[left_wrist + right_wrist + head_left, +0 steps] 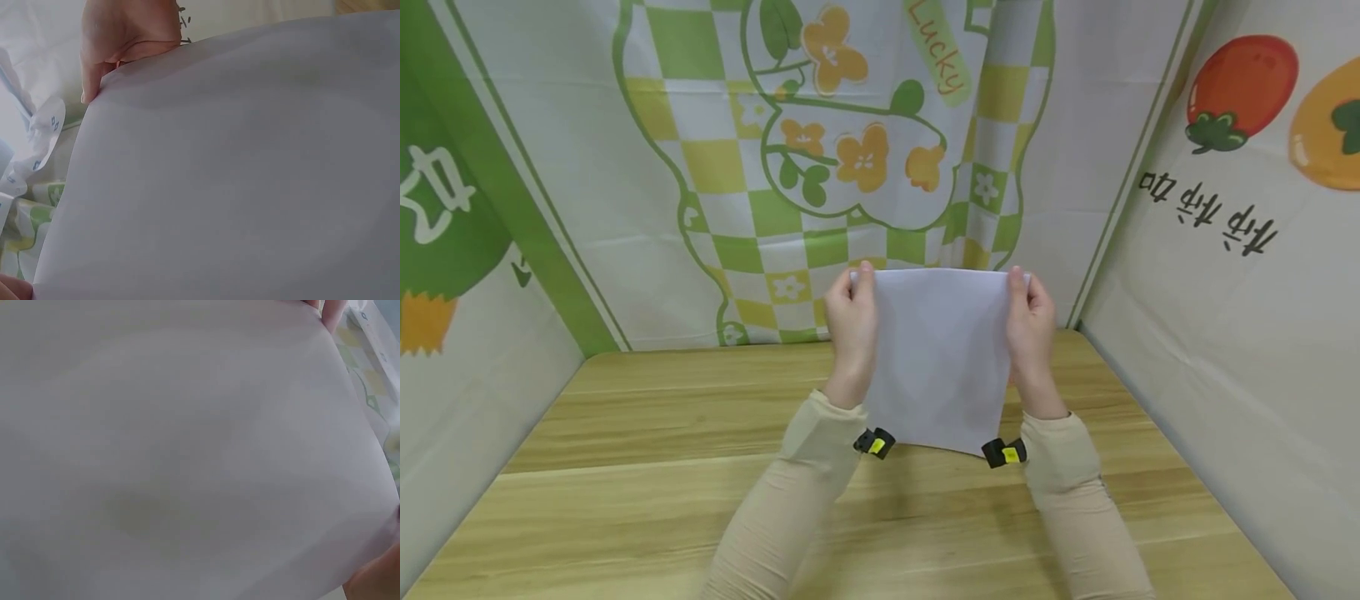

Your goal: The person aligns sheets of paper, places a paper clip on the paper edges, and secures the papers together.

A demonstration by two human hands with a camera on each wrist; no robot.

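A plain white sheet of paper (940,358) is held up above the table, its lower edge toward the wearer. My left hand (852,329) pinches its top left corner, thumb in front. At the top right corner my right hand (1032,333) pinches it the same way. The sheet bows slightly between the hands. In the left wrist view the paper (219,169) fills most of the picture, with the right hand (131,34) gripping its far corner. The right wrist view is mostly paper (187,437) too, and part of the right hand (375,575) shows at its edge. Fingers behind the sheet are hidden.
Beneath the hands lies a wood-grain table (662,467). A patterned cloth (850,167) hangs behind it, and printed cloth walls (1225,333) stand at both sides. Small black clips with yellow marks (876,443) sit by the wrists.
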